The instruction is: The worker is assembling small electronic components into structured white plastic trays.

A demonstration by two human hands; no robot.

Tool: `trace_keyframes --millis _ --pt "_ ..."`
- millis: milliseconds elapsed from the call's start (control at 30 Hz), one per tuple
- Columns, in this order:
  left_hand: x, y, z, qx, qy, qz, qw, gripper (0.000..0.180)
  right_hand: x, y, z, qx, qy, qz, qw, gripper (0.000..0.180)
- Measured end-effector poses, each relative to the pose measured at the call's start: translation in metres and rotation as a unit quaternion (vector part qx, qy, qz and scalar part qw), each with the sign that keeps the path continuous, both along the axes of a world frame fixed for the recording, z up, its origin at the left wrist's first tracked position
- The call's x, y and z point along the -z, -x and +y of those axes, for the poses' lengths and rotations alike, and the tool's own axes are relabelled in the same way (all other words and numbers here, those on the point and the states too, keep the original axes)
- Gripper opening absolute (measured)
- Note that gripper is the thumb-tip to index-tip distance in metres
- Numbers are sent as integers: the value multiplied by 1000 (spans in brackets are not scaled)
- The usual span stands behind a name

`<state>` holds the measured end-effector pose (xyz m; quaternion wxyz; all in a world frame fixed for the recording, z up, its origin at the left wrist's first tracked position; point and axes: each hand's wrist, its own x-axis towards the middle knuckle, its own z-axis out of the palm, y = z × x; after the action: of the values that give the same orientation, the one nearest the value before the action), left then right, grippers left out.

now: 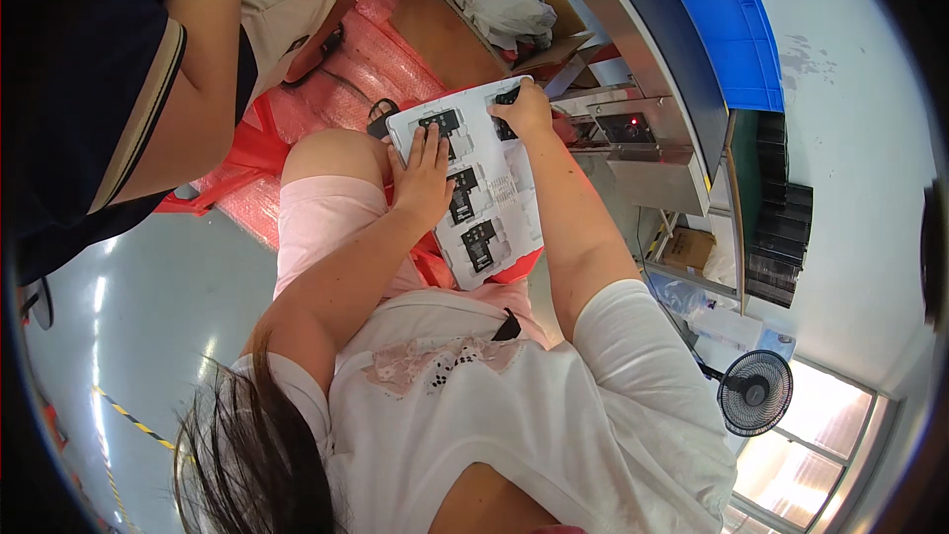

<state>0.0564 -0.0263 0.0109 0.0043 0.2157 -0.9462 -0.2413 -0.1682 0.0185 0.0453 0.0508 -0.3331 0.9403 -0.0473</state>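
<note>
One white moulded tray (475, 129) on the lap holds three flat black components (479, 246) down its left side. The left hand (423, 183), fingers released and extended, partly covers the topmost. A fourth black component (504, 127) at the upper right is half hidden by the right hand's (526, 115) bent fingers; whether they grip it, I cannot tell. One cardboard box (443, 38) contains crumpled white plastic (497, 0).

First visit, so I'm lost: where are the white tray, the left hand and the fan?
White tray (480, 138), head view: bare surface.
Left hand (422, 181), head view: back of the hand.
Fan (755, 392), head view: middle of its cage.
</note>
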Motion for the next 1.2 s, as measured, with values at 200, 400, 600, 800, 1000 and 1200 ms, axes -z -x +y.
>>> trace_keyframes --millis 200,400,600,800,1000,1200 --pt "-1 -1 -1 3 -23 -4 1000 63 -9 12 -3 -32 18 -64 997 63" --pt "-2 0 -1 6 -16 -3 1000 63 -16 16 9 -50 53 -31 997 64" --pt "2 -1 -2 4 -16 3 1000 63 -30 9 47 -44 -39 -156 986 65" --pt "0 -1 -1 7 -11 10 1000 65 -14 -8 79 -33 -76 -56 995 64" --pt "2 -4 -1 9 -14 11 1000 65 -7 -6 94 -30 -9 -53 998 62" --pt "1 -6 1 15 -9 12 1000 65 -32 -1 95 -12 -54 -102 993 60"
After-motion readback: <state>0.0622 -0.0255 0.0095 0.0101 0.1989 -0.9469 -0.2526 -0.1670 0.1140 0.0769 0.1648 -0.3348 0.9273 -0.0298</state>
